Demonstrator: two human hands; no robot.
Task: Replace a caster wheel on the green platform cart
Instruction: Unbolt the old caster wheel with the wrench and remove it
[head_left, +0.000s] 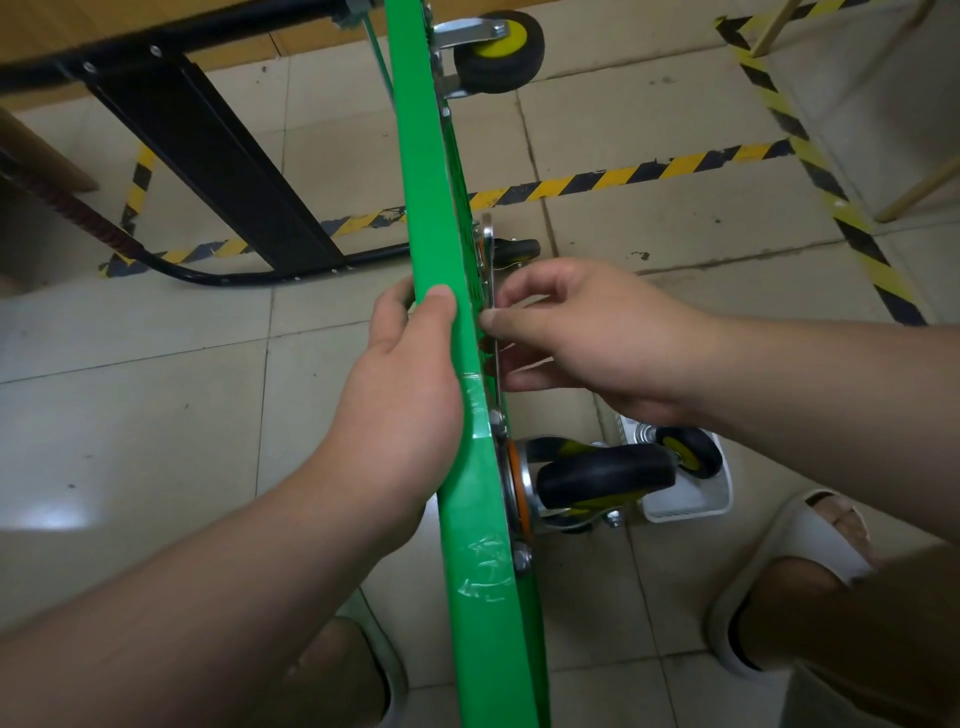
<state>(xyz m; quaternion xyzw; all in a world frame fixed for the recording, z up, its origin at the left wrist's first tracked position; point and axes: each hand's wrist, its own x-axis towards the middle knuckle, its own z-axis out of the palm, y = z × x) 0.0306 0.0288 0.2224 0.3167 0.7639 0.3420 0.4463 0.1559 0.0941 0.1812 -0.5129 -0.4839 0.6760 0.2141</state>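
Tiled floor (156, 415) with striped tape (623, 176) lies beneath the green cart (431, 234), which stands on edge. With my left hand (405, 384) I clasp its rim. The fingers (501, 325) of my right hand (582, 332) pinch the metal plate (487, 244) on its underside, near a black caster wheel (605, 478).

Workshop: hazard tape (613, 179) on tiled floor (156, 405).

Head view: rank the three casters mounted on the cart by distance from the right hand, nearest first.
1. Middle caster, just beyond the fingers of the right hand.
2. Lower caster, below the wrist.
3. Top caster, at the green cart's far end.
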